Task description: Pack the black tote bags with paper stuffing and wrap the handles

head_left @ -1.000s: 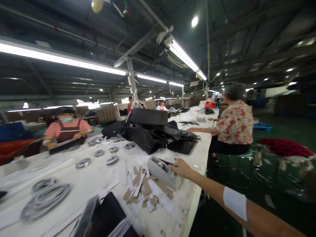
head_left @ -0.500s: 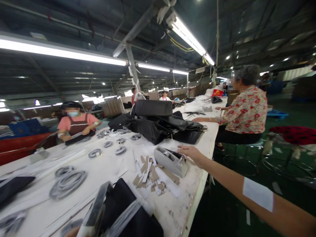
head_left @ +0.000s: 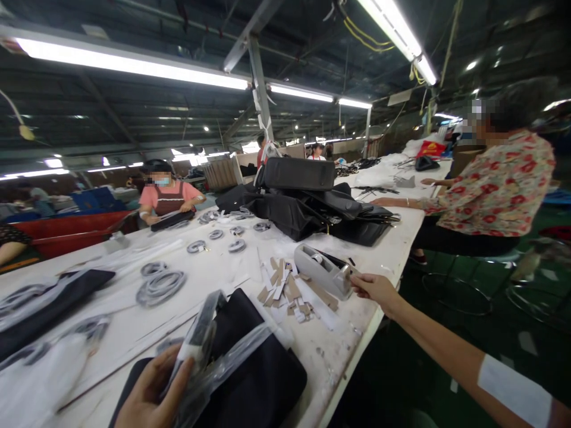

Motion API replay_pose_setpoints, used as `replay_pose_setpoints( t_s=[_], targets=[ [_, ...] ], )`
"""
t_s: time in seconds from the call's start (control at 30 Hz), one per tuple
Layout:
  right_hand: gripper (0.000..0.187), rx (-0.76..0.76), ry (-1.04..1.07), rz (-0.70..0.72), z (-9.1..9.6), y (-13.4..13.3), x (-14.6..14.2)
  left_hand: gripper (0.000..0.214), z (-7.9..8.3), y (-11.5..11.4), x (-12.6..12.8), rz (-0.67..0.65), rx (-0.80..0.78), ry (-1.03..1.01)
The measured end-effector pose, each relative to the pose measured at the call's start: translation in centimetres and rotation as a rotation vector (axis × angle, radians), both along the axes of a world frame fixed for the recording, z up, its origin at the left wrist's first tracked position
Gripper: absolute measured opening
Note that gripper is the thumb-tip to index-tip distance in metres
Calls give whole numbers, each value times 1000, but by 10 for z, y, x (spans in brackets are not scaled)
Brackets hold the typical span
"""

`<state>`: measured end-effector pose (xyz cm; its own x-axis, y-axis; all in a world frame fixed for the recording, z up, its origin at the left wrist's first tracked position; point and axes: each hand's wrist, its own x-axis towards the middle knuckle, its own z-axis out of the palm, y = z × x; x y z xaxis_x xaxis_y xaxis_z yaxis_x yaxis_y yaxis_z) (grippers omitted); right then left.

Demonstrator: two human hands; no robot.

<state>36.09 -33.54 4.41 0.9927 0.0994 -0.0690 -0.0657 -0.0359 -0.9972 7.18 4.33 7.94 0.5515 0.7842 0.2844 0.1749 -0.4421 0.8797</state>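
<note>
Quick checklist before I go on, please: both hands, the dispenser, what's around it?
1. Left hand gripping the plastic-wrapped bundle: ok.
2. Right hand at the tape dispenser's near end: ok.
3. Tape between the right fingertips: cannot tell, too small.
4. Dispenser upright on the table: ok.
5. Dispenser's side free of scraps: not ok, paper and cardboard scraps lie beside it.
6. Co-worker's hand apart from right hand: ok.

Your right hand [head_left: 371,289] is at the near end of the grey tape dispenser [head_left: 316,268], its grip unclear. Nearer you than the dispenser, your left hand [head_left: 154,386] holds a plastic-wrapped bundle [head_left: 203,327] along the edge of a black bag [head_left: 267,373]. Cardboard strips [head_left: 292,289] lie just left of the dispenser, black bags [head_left: 300,213] heaped beyond it.
</note>
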Motion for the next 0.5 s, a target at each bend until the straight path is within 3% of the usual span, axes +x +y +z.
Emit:
replay_pose_setpoints(
  t_s=[0.1, 0.3, 0.4, 0.5],
  targets=[
    [31, 21, 25, -43, -6, 5, 0, 61, 1, -2, -2, -94, -146, -17],
    [38, -11, 24, -91, -12, 7, -26, 56, -3, 1, 2, -114, -213, -102],
    [46, -86, -132, 20, 4, 28, -53, 54, -6, 2, 3, -164, -180, -129],
    [47, -164, -276, 215, 30, 69, -87, 45, -7, -2, 3, -197, -129, -190]
  ],
)
